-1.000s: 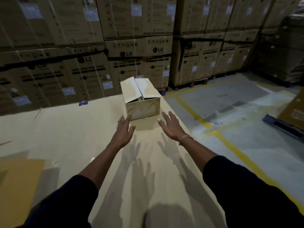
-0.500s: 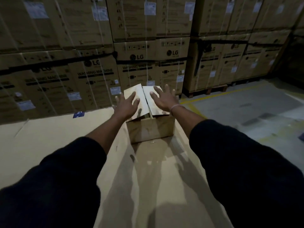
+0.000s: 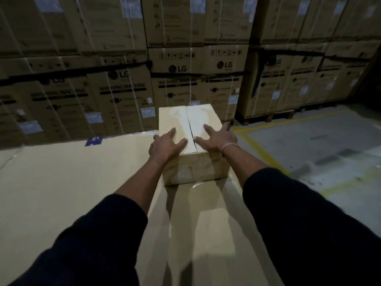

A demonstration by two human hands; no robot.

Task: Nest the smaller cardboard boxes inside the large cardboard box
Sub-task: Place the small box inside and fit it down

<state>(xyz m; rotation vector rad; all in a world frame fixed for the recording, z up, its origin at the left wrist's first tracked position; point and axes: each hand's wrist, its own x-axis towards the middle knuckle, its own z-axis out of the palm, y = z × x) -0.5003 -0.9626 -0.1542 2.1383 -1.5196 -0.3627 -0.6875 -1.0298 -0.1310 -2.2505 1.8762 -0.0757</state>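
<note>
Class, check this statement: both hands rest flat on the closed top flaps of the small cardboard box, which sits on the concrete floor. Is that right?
Not quite. In the head view the left hand and right hand do rest on the small cardboard box, but it sits on a large flat cardboard surface, not the concrete floor.

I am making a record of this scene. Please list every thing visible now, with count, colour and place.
Small brown cardboard box: one, pale brown, top flaps shut, on the cardboard surface, centre.
Broad flat cardboard surface: one, tan, under the box.
Stacked large printed cartons: many, brown, behind.
Grey concrete floor: yellow lines, right.
Wooden pallet: one, under the right stack.
Left hand: fingers flat on the left flap.
Right hand: fingers flat on the right flap, pale wristband.
</note>
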